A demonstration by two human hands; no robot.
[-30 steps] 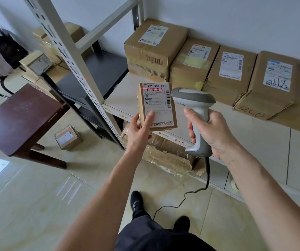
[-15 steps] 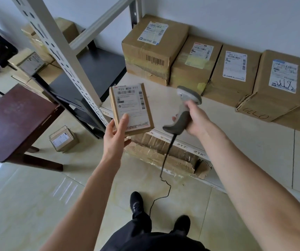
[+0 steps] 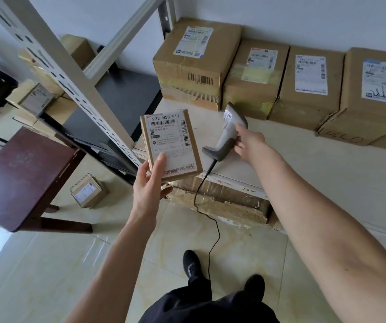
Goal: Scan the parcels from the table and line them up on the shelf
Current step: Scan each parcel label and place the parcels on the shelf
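My left hand [image 3: 151,186] grasps a flat cardboard parcel [image 3: 171,145] by its lower edge, label up, held in the air off the front corner of the white shelf [image 3: 315,173]. My right hand [image 3: 248,142] grips the grey barcode scanner [image 3: 228,134], lying low over the shelf board, cord trailing to the floor. Four larger boxes [image 3: 257,78] stand in a row along the wall at the back of the shelf.

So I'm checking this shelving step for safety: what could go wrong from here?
1. The scanner is on the shelf near its front edge, its cable hanging to the floor by the shoes; a snag could pull it off.
2. The left hand holds the small parcel only by its lower end, so it could slip.
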